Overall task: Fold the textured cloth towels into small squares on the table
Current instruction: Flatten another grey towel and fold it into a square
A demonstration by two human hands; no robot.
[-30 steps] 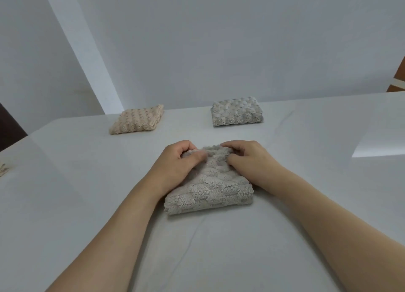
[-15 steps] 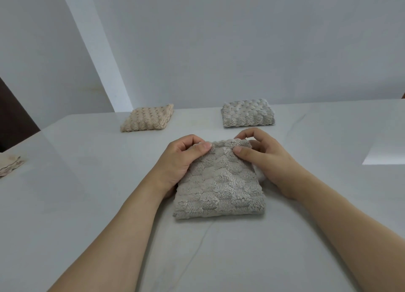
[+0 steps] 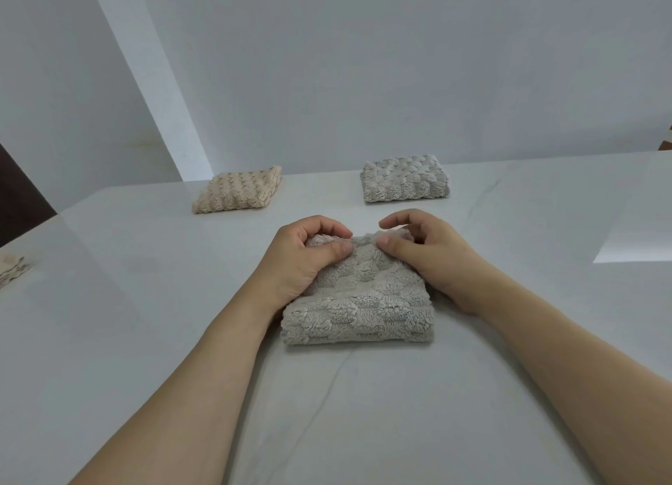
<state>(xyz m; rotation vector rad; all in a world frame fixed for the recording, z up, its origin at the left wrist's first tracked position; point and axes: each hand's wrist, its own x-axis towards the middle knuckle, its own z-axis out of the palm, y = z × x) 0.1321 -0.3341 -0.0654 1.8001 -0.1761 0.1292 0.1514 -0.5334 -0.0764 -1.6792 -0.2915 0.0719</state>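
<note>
A grey textured towel (image 3: pixel 363 310), folded into a thick small square, lies on the white table (image 3: pixel 145 339) in front of me. My left hand (image 3: pixel 302 259) grips its far left corner, thumb on top and fingers curled over the far edge. My right hand (image 3: pixel 429 255) pinches the far right part of the same edge, thumb pressing on top and fingers arched behind it. The two thumbs nearly meet at the middle of the far edge.
A folded beige towel (image 3: pixel 240 195) and a folded grey towel (image 3: pixel 405 179) lie near the table's far edge by the wall. Another piece of cloth (image 3: pixel 11 271) shows at the left edge of the view. A dark opening lies beyond the table's left side.
Both hands have stayed on the towel's far edge. The right hand's fingers lifted and arched, and the towel now lies squarer on the table.
</note>
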